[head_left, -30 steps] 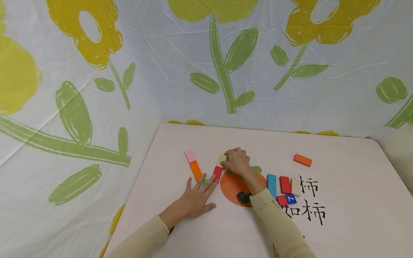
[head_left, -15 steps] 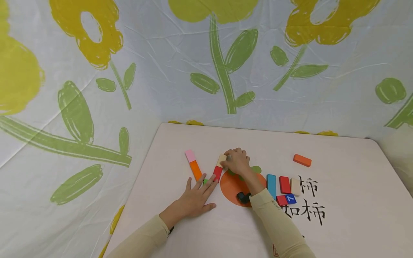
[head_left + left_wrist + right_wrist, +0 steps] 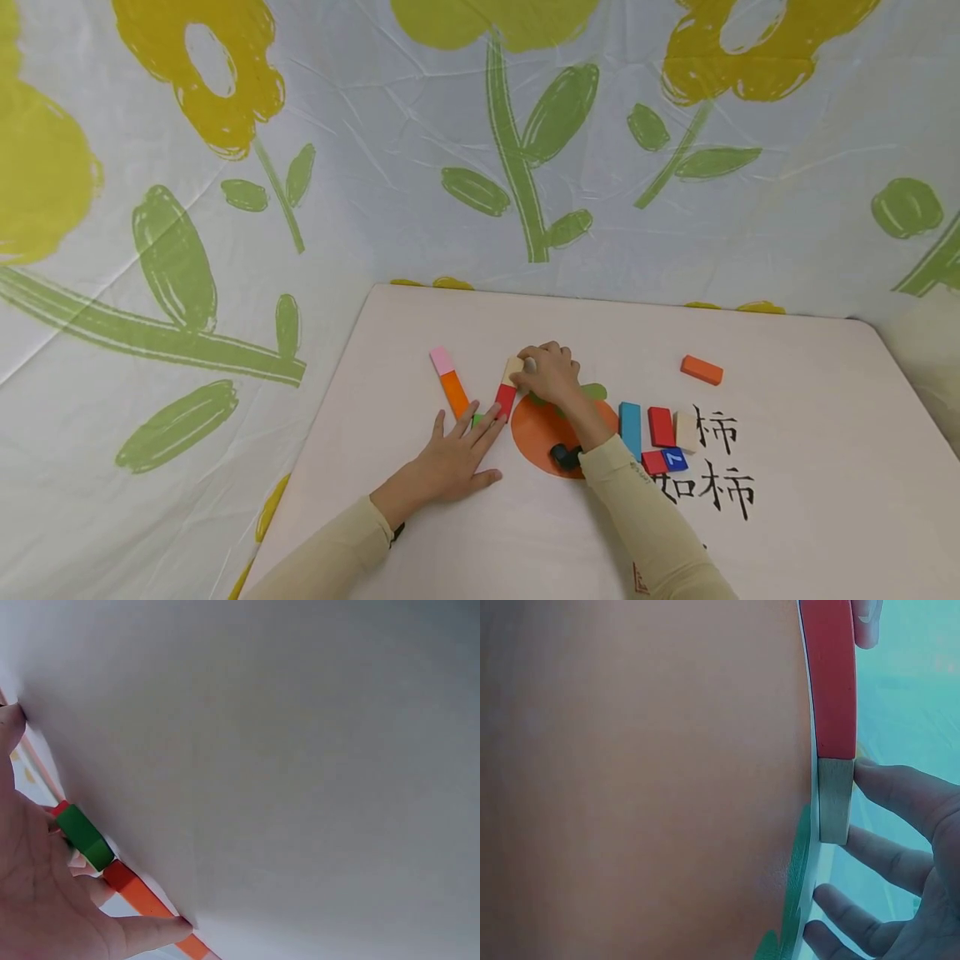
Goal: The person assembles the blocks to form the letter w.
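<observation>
Small coloured blocks lie in a V on the table. Its left arm is a pink block (image 3: pixel 442 361) and an orange block (image 3: pixel 454 395); its right arm is a red block (image 3: pixel 505 402) with a plain wooden block (image 3: pixel 513 372) at its far end. A green block (image 3: pixel 477 419) sits at the bottom, partly hidden by fingers. My left hand (image 3: pixel 453 462) lies with spread, straight fingers against the green, orange and red blocks. With thumb and finger, my right hand (image 3: pixel 551 375) holds the wooden block, which meets the red block (image 3: pixel 832 682) end to end in the right wrist view.
Right of my right forearm lie a blue block (image 3: pixel 630 430), another red block (image 3: pixel 662 427), a pale wooden block (image 3: pixel 686 432), and a red piece beside a blue numbered cube (image 3: pixel 674 460). An orange-red block (image 3: pixel 702 370) lies farther back. Patterned cloth hangs behind.
</observation>
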A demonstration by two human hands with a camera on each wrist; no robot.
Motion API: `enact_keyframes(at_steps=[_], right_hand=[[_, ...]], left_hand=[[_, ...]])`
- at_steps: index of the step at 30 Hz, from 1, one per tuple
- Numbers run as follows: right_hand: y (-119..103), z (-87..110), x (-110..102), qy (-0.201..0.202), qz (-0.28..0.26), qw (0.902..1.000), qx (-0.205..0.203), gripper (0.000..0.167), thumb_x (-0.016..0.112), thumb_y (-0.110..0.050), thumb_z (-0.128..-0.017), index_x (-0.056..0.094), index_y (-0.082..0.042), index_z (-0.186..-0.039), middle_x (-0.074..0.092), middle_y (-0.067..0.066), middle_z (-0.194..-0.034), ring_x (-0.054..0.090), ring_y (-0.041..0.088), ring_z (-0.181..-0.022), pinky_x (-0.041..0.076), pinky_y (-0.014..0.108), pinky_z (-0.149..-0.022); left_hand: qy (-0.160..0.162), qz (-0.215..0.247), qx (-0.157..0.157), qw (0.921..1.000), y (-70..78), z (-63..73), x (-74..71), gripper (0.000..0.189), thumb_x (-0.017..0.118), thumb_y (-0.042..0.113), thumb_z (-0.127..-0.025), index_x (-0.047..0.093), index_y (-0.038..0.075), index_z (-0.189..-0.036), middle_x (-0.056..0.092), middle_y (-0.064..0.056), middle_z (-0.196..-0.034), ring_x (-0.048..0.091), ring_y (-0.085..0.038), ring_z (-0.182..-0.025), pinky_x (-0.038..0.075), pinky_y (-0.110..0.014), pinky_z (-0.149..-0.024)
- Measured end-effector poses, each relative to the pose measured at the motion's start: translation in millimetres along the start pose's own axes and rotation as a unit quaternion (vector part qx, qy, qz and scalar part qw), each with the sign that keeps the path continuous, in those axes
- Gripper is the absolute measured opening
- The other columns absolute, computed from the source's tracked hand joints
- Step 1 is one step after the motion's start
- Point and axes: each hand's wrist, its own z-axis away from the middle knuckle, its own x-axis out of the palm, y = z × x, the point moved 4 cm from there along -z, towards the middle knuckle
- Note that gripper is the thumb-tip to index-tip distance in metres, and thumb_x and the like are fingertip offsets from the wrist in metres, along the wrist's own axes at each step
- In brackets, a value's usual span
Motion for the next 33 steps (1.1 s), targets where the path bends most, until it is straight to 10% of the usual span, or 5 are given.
enact_keyframes(at_steps=[23, 33], right_hand=[[9.6, 6.9, -5.6, 0.008, 0.0, 0.9999, 0.01, 0.049, 0.073, -0.042, -0.09, 0.067, -0.012, -0.128, 0.051, 0.022, -0.135, 0.043, 0.047, -0.119, 0.036, 0.066, -0.093], [9.3, 33.8, -47.1, 0.059, -0.039, 0.9966, -0.042, 0.046, 0.073, -0.034, -0.092, 0.065, -0.008, -0.13, 0.053, 0.022, -0.133, 0.047, 0.045, -0.117, 0.037, 0.065, -0.092]], left_hand=[[0.068, -0.041, 0.022, 0.9966, 5.8, -7.0, -6.9, 0.086, 0.042, 0.067, -0.097, 0.015, 0.017, -0.162, 0.006, -0.002, -0.168, 0.006, -0.034, -0.152, 0.023, -0.072, -0.107], [0.127, -0.101, 0.002, 0.9868, -30.8, -35.2, -37.5, 0.064, 0.042, 0.047, -0.105, 0.029, 0.015, -0.159, 0.019, -0.01, -0.165, 0.011, -0.038, -0.15, 0.025, -0.066, -0.11]])
